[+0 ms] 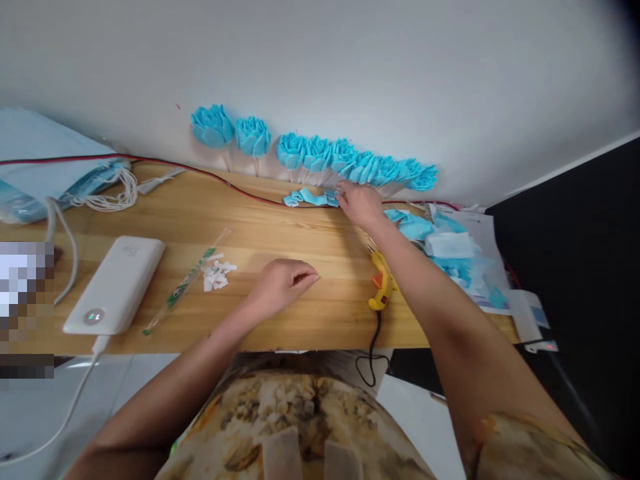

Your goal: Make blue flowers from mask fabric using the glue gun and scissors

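My right hand (361, 203) reaches to the back of the table, its fingertips closed on the end of a row of curled light-blue fabric strips (310, 197). Just behind it, a row of blue fabric flowers (344, 157) on thin pale sticks leans against the wall. Closer to me, my left hand (286, 283) hovers over bare wood, thumb and fingers pinched together with nothing visible in them. Below my right forearm lies a yellow hot glue gun (381, 283), its metal nozzle pointing away from me.
Left of my left hand are small white paper pieces (217, 273), a clear green-printed wrapper (187, 280) and a white power bank (117, 283). Blue and white scraps (450, 247) cover papers at right. A red-black cable (220, 179) runs along the back.
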The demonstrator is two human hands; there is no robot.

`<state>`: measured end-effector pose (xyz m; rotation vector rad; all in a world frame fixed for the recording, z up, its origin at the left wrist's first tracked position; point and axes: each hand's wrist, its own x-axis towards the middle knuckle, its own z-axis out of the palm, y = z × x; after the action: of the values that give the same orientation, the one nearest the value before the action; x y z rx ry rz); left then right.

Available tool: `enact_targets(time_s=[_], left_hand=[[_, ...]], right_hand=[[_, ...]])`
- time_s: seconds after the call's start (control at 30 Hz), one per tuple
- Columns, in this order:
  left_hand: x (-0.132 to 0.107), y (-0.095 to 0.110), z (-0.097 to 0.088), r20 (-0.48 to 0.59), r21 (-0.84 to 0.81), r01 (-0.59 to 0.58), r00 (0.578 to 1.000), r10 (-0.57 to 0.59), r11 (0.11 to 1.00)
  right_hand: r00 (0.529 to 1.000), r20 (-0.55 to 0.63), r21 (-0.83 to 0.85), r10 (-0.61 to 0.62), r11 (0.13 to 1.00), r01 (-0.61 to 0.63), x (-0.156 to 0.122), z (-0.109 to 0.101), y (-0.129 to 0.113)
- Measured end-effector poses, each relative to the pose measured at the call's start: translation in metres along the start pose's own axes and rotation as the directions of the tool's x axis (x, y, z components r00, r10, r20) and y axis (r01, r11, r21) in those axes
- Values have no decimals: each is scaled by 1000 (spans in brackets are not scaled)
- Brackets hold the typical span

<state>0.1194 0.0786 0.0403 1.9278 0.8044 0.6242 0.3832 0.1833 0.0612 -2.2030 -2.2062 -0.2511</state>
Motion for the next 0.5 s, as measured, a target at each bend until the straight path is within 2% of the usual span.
enact_targets(time_s=[0.13, 0.23, 0.33, 0.4, 0.5], left_hand=[[0, 1, -1, 0, 9, -7, 1000, 7, 1000], [0, -2, -1, -8, 9, -16, 1000, 16, 1000], [-1, -1, -3, 6, 27, -3, 1000, 3, 1000], [1, 5, -9, 26, 68, 1, 1000, -3, 998], [17, 19, -21, 54, 249, -28, 998, 15, 968]], right_hand=[[997, 18, -4, -74, 997, 74, 14, 4, -11], [997, 21, 4, -68, 998, 68, 20, 8, -12], [999, 13, 11, -51, 999, 51, 17, 8, -2], [996, 8, 22, -88, 996, 88, 10, 7, 10], [985, 25, 20, -170, 985, 170, -2, 5, 28]])
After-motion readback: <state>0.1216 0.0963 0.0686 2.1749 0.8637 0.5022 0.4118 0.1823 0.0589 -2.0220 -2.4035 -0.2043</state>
